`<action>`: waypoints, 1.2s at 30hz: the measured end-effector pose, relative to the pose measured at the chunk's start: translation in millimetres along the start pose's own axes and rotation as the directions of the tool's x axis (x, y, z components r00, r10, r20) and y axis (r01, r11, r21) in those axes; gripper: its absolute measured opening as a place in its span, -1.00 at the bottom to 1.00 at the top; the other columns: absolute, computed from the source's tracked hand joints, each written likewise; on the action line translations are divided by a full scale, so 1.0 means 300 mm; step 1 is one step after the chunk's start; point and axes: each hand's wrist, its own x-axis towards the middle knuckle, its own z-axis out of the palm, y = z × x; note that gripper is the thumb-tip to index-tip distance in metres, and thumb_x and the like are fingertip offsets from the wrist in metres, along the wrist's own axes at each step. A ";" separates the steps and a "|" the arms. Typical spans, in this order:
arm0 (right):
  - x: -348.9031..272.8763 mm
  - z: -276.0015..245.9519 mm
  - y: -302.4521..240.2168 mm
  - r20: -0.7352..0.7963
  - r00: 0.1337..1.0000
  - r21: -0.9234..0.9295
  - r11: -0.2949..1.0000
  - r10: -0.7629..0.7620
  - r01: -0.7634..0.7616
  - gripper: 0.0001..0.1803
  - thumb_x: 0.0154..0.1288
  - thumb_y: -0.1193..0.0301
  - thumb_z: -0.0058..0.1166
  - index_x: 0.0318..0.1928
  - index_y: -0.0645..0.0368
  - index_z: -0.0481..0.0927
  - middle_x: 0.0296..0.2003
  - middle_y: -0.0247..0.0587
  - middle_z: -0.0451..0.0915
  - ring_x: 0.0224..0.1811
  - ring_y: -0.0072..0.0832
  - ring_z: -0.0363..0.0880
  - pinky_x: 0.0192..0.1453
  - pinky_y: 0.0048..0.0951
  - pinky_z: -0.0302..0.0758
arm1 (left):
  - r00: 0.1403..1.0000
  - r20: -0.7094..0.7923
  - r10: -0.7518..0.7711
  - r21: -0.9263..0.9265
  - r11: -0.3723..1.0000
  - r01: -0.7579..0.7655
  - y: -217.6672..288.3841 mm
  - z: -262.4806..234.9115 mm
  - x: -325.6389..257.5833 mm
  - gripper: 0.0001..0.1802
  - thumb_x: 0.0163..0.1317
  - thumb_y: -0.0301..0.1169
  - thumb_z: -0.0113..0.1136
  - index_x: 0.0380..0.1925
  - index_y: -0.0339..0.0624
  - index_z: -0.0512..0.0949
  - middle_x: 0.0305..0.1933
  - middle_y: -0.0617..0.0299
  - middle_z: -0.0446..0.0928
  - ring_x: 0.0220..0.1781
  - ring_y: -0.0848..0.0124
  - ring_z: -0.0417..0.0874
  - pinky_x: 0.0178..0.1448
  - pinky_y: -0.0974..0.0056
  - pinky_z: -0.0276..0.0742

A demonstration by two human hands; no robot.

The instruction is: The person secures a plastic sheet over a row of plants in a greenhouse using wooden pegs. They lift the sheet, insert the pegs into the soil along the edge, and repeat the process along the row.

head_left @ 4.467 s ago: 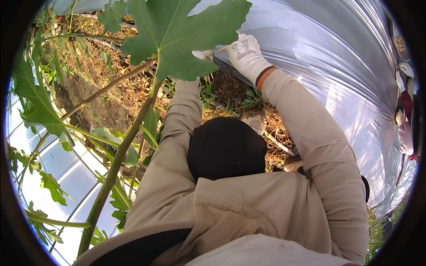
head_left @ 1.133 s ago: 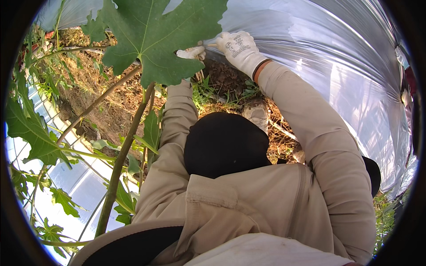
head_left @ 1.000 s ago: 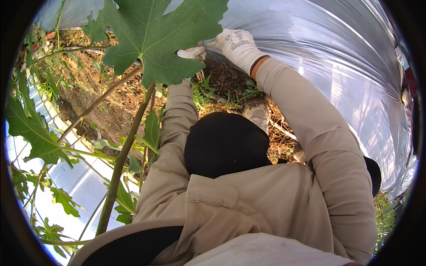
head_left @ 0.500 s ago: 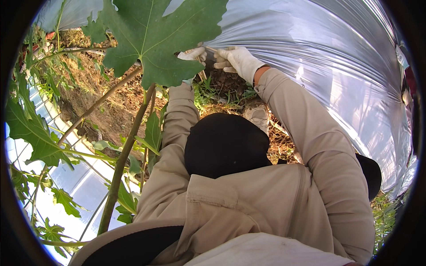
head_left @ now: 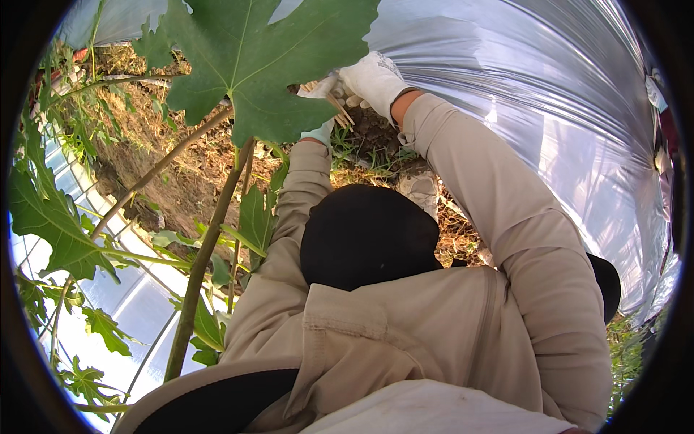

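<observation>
Fingers (head_left: 345, 92) of right hand (head_left: 372, 79), white knit glove, curled around thin tan stalks (head_left: 334, 101), dry and straw-like, just under the big lobed green leaf (head_left: 253, 54). Left hand (head_left: 320, 130) in pale greenish glove, mostly hidden behind leaf; finger state cannot tell. Stalks sit between both hands, above patch of dark soil and dry straw mulch (head_left: 376, 141). Glossy wrinkled silver plastic sheet (head_left: 549, 94) to the right. Woody smooth stem (head_left: 206, 253) running diagonally at left. Beige fabric sleeves on both arms.
</observation>
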 end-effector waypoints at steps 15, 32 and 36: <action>0.070 0.065 -0.138 -0.147 0.968 -0.390 0.911 -0.203 0.132 -0.68 0.30 0.29 -0.01 -0.08 0.06 0.74 -0.05 -0.06 0.69 0.04 -0.14 0.67 0.10 -0.17 0.57 | 0.995 -0.084 -0.045 -0.024 0.999 0.043 -0.116 -0.089 0.127 -0.71 0.27 -0.46 0.17 0.00 -0.20 0.47 -0.09 0.14 0.60 -0.15 0.29 0.67 -0.17 0.15 0.62; -0.232 -0.306 0.182 -0.066 0.995 0.243 0.968 0.079 -0.060 -0.44 0.44 -0.05 -0.03 0.00 0.25 0.57 -0.28 -0.21 0.66 -0.38 -0.50 0.69 -0.24 -0.44 0.68 | 0.992 0.067 -0.106 -0.028 0.994 0.109 -0.024 -0.029 0.061 -0.83 0.19 -0.61 0.19 -0.21 -0.20 0.55 -0.47 0.19 0.54 -0.55 0.43 0.52 -0.50 0.32 0.44; -0.529 -0.576 0.393 -0.181 0.970 0.050 0.986 0.163 -0.156 -0.38 0.49 0.01 -0.09 0.31 0.24 0.37 -0.13 -0.05 0.62 -0.24 -0.43 0.67 -0.02 -0.42 0.65 | 0.991 0.065 -0.119 -0.013 0.993 0.120 -0.003 -0.018 0.038 -0.81 0.19 -0.60 0.20 -0.19 -0.19 0.56 -0.44 0.21 0.55 -0.52 0.43 0.54 -0.46 0.27 0.47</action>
